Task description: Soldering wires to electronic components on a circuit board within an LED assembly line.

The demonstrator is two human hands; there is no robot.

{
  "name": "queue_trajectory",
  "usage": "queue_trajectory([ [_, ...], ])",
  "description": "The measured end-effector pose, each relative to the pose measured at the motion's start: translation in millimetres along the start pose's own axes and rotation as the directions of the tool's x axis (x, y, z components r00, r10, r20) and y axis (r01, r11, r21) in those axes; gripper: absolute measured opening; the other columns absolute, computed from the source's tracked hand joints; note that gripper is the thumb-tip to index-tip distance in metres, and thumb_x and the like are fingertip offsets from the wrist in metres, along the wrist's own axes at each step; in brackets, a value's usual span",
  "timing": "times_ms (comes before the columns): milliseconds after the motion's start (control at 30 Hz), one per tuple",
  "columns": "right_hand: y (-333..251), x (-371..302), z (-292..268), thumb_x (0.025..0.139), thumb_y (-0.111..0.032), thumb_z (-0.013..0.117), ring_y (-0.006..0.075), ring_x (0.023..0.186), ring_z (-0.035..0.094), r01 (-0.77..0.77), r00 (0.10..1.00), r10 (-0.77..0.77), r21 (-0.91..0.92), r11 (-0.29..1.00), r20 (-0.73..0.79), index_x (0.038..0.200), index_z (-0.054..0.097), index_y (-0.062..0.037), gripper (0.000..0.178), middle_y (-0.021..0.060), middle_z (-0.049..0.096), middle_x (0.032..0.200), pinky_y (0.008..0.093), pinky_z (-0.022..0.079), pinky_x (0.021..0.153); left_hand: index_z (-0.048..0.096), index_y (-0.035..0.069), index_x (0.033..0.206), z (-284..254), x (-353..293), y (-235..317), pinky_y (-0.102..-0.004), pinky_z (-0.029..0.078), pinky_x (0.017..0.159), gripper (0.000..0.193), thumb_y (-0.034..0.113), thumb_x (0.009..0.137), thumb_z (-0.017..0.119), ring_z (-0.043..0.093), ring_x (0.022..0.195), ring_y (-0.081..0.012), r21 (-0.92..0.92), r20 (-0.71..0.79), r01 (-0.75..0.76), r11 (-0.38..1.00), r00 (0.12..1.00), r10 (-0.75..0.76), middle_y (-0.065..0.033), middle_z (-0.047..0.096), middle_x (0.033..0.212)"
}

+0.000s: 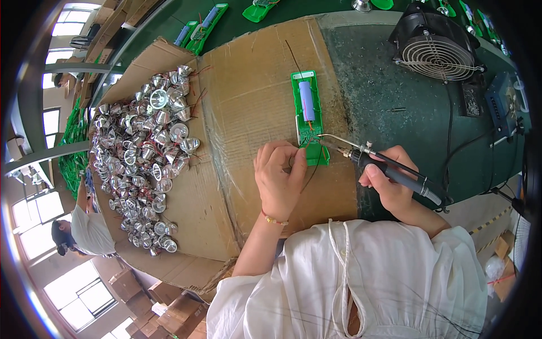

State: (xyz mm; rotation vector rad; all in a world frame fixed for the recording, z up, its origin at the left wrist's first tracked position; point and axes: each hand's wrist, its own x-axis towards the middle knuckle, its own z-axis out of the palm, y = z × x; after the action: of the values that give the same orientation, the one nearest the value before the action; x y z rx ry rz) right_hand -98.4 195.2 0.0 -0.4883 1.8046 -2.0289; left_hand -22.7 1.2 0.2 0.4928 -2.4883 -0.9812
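Observation:
A green plastic housing (317,110) lies open on the cardboard, with a purple cylindrical battery cell (306,100) in its upper half and a small circuit board (309,137) below it. My left hand (279,175) is at the housing's lower left edge, thumb and fingers pinched on a thin dark wire (308,179). Gripped like a pen in my right hand (389,181) is a soldering iron (395,176) with a thin bent metal tube along its front. Its tip points left at the board; whether it touches is too small to tell.
On the left, a cardboard box (197,226) holds many silvery reflector cups (147,150) with wires. A black fan with a wire grille (437,56) and a blue box-shaped device (501,104) stand at the right. More green housings (203,31) lie at the back. Another person (87,229) is far left.

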Motion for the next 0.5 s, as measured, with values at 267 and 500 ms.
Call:
queue_trajectory([
  [267,-1.4,1.6,4.9,0.082,-0.004,0.057,0.0123,0.054,0.058,0.002,1.000,-0.002,-0.033,0.999,-0.004,0.088,0.046,0.0022,0.014,0.0118,0.059,0.064,0.0234,0.049,0.048,0.059,0.005,0.071,1.6,-0.8,-0.7,-0.0324,0.039,0.069,0.008,0.007,0.071,0.067,0.052,0.072,-0.0221,-0.034,0.006,0.069,0.997,0.998,-0.069,-0.0053,0.059,0.080],
  [500,-0.5,-2.3,4.2,0.083,-0.006,0.057,0.0122,0.053,0.057,0.011,1.000,-0.011,-0.089,0.996,0.003,0.089,0.046,0.0022,0.015,0.0116,0.058,0.064,0.0231,0.048,0.047,0.059,0.005,0.071,2.2,-2.9,-0.7,-0.0324,0.039,0.069,0.008,0.007,0.071,0.067,0.052,0.072,-0.0222,-0.059,0.020,0.127,0.990,0.992,-0.126,-0.0053,0.059,0.080],
])
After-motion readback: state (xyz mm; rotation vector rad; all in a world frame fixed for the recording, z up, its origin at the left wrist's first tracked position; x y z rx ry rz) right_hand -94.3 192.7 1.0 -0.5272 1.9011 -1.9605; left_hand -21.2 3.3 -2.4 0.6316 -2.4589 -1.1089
